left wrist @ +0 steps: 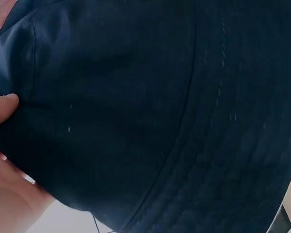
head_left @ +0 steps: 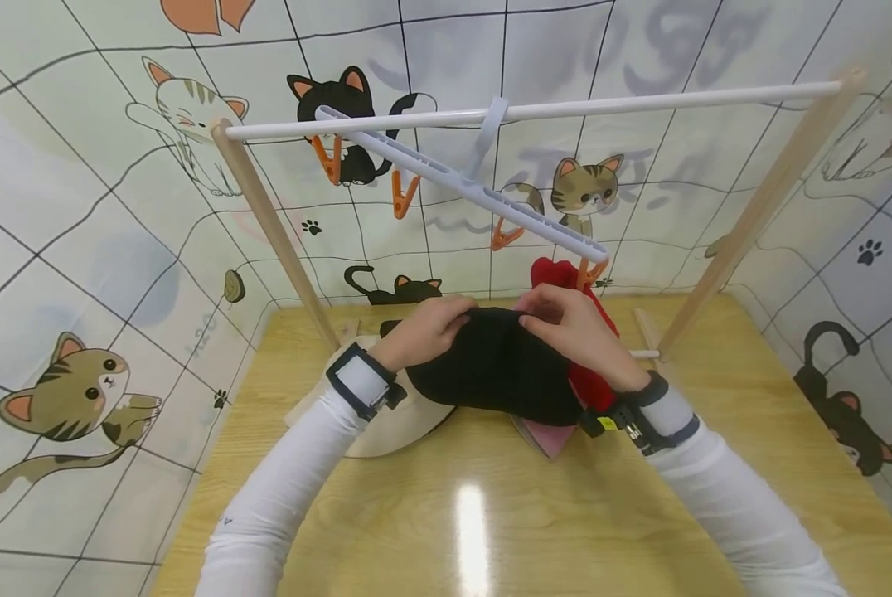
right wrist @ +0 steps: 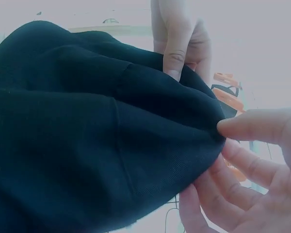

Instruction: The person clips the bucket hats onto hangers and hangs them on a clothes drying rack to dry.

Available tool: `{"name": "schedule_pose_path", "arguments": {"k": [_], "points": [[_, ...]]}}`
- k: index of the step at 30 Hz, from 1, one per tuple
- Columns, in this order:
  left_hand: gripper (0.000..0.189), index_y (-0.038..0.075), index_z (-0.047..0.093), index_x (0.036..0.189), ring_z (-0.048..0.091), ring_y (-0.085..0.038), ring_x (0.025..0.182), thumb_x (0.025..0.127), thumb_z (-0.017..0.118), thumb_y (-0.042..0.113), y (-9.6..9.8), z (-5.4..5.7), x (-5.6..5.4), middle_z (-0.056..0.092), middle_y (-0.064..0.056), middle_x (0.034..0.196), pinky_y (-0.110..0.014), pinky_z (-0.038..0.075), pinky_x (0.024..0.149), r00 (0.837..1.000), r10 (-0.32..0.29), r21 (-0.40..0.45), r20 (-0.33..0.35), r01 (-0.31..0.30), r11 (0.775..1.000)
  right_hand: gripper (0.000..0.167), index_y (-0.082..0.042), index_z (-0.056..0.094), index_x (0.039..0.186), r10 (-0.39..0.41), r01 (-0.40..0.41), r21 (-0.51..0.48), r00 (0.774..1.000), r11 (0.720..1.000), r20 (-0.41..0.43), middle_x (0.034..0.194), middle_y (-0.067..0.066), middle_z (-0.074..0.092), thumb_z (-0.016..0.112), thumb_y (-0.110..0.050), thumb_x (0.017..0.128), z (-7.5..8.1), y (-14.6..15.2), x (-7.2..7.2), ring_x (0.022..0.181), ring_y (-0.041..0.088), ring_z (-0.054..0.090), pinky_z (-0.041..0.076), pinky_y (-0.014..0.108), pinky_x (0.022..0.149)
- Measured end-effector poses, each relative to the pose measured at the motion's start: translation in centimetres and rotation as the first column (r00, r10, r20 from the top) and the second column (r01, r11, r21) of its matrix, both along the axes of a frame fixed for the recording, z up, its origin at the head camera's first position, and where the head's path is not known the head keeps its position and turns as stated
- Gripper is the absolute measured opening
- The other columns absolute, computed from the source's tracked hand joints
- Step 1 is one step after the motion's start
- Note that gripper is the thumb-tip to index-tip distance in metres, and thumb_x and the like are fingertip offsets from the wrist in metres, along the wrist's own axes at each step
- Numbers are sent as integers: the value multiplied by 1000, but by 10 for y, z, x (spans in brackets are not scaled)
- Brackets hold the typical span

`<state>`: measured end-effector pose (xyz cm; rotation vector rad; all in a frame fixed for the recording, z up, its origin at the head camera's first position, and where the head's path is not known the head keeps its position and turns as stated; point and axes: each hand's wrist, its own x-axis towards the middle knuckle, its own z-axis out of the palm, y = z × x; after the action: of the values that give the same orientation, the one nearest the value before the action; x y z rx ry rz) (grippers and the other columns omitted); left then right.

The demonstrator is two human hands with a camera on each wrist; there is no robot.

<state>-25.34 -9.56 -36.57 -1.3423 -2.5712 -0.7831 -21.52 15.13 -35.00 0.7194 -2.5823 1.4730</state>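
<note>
A black bucket hat [head_left: 491, 365] is held up by both hands above the table, its stitched brim toward the viewer in the head view. My left hand [head_left: 429, 330] pinches the crown's upper left side, thumb on the cloth. On the upper right, my right hand [head_left: 576, 327] pinches the crown between thumb and fingers, as the right wrist view shows at the hat's edge [right wrist: 150, 160]. Above hangs a pale clip hanger [head_left: 461, 178] with several orange clips [head_left: 404, 199]. No clip visibly grips the black hat.
Behind the black hat lie a cream brimmed hat [head_left: 394, 431] at left, and a red cloth item [head_left: 554, 274] and a pink one [head_left: 550, 439] at right, partly hidden. The hanger hooks on a white rod [head_left: 640, 106] between wooden posts [head_left: 274, 232] on a wooden table [head_left: 386, 522].
</note>
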Motion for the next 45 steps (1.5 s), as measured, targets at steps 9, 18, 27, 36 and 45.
{"name": "schedule_pose_path", "arguments": {"k": [9,18,27,36,45], "points": [[15,1,62,105,58,-20,88,96,51,-3,-2,-4,-14,61,-7,95,-33,46,81,999,47,39,-22,-46,998,26,-1,63,114,-141,141,-11,990,990,28,104,12,66,62,-17,94,11,-11,-13,89,27,60,48,42,82],[17,1,64,103,58,-27,90,93,52,-5,-7,-8,-32,63,-10,93,-38,45,83,997,37,98,-71,-30,995,43,2,53,133,-231,238,-59,966,969,116,127,19,59,57,-23,98,24,-31,-34,115,34,56,43,47,97],[18,2,66,101,55,-29,95,92,52,-6,-16,-5,-46,65,-11,94,-40,41,87,994,88,111,-69,-80,991,33,-1,58,126,-245,256,-171,966,951,86,125,15,59,57,-18,98,24,-47,-44,115,30,58,45,45,95],[18,1,65,101,54,-31,95,92,50,-4,-17,-2,-51,63,-12,93,-42,39,89,992,84,121,-93,-72,990,32,-2,63,114,-365,355,-193,931,915,-19,106,13,68,62,-28,94,29,-55,-51,102,26,64,48,40,90],[19,0,64,104,53,-34,105,93,48,-4,-9,2,-52,63,-14,98,-44,36,96,993,76,78,-86,-70,995,36,-9,71,88,-501,487,-208,865,848,-18,77,6,67,61,-43,93,29,-57,-61,72,20,55,37,34,50]]}}
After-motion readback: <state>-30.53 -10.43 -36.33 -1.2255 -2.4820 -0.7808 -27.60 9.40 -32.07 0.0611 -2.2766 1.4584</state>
